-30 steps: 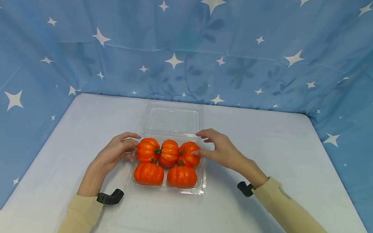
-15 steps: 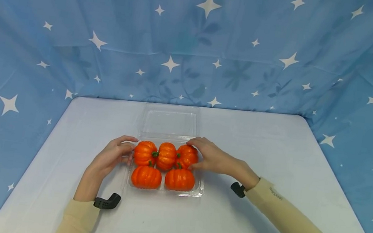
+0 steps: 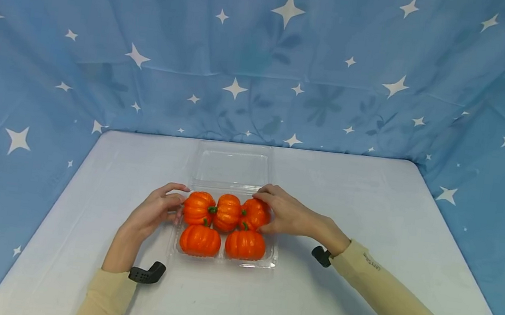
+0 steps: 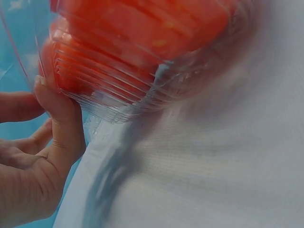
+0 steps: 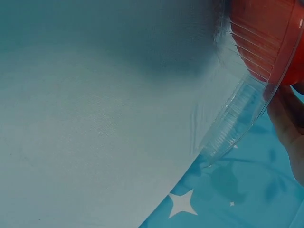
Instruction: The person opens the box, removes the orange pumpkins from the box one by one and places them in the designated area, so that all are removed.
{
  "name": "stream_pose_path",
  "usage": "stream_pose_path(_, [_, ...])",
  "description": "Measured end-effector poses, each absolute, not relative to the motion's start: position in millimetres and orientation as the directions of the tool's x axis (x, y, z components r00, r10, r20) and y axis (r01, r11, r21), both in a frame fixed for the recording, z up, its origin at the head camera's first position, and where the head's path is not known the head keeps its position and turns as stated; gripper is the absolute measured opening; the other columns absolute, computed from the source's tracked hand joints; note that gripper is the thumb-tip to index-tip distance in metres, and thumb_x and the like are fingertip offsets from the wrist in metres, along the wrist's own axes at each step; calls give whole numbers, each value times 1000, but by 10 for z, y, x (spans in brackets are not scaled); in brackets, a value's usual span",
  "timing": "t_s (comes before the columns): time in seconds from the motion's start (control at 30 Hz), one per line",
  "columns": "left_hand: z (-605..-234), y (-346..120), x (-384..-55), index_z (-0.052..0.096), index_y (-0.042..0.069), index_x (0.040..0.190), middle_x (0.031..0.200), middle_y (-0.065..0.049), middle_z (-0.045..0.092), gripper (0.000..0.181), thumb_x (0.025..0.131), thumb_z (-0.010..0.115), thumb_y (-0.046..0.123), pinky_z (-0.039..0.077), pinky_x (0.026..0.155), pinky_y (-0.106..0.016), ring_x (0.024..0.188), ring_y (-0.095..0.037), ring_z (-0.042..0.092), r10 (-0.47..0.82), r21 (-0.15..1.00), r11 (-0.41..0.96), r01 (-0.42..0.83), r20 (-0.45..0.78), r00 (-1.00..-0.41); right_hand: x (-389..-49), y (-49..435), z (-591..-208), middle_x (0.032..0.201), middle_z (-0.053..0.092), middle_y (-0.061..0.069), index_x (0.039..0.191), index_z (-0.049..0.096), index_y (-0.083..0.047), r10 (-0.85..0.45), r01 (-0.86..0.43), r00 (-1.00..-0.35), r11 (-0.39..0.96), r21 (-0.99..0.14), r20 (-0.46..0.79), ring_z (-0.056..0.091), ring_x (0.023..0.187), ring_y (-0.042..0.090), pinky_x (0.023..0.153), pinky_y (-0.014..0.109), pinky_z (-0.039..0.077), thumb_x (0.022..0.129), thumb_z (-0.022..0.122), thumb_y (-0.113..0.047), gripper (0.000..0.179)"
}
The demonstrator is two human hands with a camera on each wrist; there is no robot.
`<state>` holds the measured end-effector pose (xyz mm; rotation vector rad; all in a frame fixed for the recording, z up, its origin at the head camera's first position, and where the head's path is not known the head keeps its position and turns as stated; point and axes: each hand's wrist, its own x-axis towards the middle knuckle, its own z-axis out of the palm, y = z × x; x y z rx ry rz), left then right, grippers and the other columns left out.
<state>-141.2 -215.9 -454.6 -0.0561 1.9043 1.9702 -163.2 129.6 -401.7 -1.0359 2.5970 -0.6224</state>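
A: Left side first. What's there?

B: Left hand [image 3: 156, 211], at the left rim of the clear box [image 3: 271, 253]. Thumb and fingers bent about the plastic; left wrist view suggests a light pinch. Little shift there over the last second.

A: And the box?

B: On the table [image 3: 352, 196], slightly left of midway between its side edges. Lid [image 3: 233, 169] folded back toward the table's back edge.

A: Contents, left to right?

B: Back-left pumpkin [image 3: 197, 206] with front-left pumpkin [image 3: 200, 240] nearer the person; middle pumpkin [image 3: 227, 214] in the back row; then back-right pumpkin [image 3: 254, 212] and front-right pumpkin [image 3: 245, 245]. All five inside the box. Layout looks the same as a second ago.

A: So what changed?

B: Right hand [image 3: 291, 218]. A second ago its fingertips were raised by the box's back-right corner. Now they're down on the far side of the back-right pumpkin, thumb at the near side. Grip: grasping that pumpkin.

A: Your reading?

B: Attention has settled on that one pumpkin, I'd judge, with the left hand steadying the box. Can't tell whether the right is pressing or lifting; right wrist view mostly hides the contact.
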Motion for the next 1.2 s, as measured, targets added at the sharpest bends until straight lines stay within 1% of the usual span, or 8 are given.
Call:
stream_pose_path(0.1, [-4554,-2159,-1415,41,-3,140,77,0,59,38,106,50,11,50,60,-28,65,-14,53,256,953,11,-304,-297,-920,-1645,1294,-4036,135,55,12,137,58,1,-701,-580,-707,649,-492,-92,52,125,26,104,40,53,81,85,-24,67])
stream_pose_path(0.27, [-4559,-2164,-1413,41,-3,141,76,0,59,40,105,51,12,51,60,-28,65,-14,53,256,952,19,-307,-301,-919,-1648,1283,-4049,139,55,13,137,56,0,-698,-564,-707,653,-506,-114,52,128,28,106,43,52,81,83,-24,66])
stream_pose_path(0.4, [-4557,-2157,-1414,40,-3,141,75,-1,58,40,105,50,11,51,59,-28,64,-15,53,257,950,19,-312,-306,-917,-1639,1285,-4037,137,56,12,137,56,-1,-697,-547,-707,647,-532,-120,55,124,26,104,41,53,81,83,-23,66])
stream_pose_path(0.6, [-4553,-2152,-1416,41,-3,140,75,-1,58,39,105,51,10,51,58,-27,63,-14,53,255,951,5,-310,-301,-919,-1636,1327,-3980,136,55,8,137,56,-2,-698,-512,-708,611,-604,-105,59,120,23,100,38,56,82,82,-21,64])
stream_pose_path(0.73, [-4551,-2150,-1414,41,-4,140,75,0,58,38,105,49,8,50,58,-27,63,-13,53,250,951,4,-310,-301,-920,-1631,1370,-3942,135,56,8,137,55,-3,-698,-511,-710,600,-615,-91,59,119,23,100,38,56,83,83,-24,65])
stream_pose_path(0.83, [-4560,-2147,-1416,41,-4,140,76,0,58,39,105,49,8,51,58,-27,63,-13,53,252,950,14,-311,-304,-919,-1618,1407,-3920,136,55,8,139,55,-3,-700,-515,-709,596,-617,-84,58,120,24,101,39,56,83,84,-25,67])
stream_pose_path(0.97, [-4557,-2145,-1412,40,-4,141,76,-1,58,40,104,50,9,51,58,-27,63,-14,53,252,950,24,-311,-306,-918,-1601,1455,-3880,137,53,9,141,55,-4,-701,-515,-709,588,-624,-75,58,122,25,101,40,56,82,84,-24,69])
stream_pose_path(1.2, [-4543,-2155,-1411,40,-4,141,75,-1,59,40,105,50,9,52,57,-27,62,-15,54,249,949,25,-313,-309,-918,-1606,1548,-3856,136,56,7,139,55,-7,-696,-506,-716,564,-652,-46,59,120,24,99,45,57,82,85,-20,66])
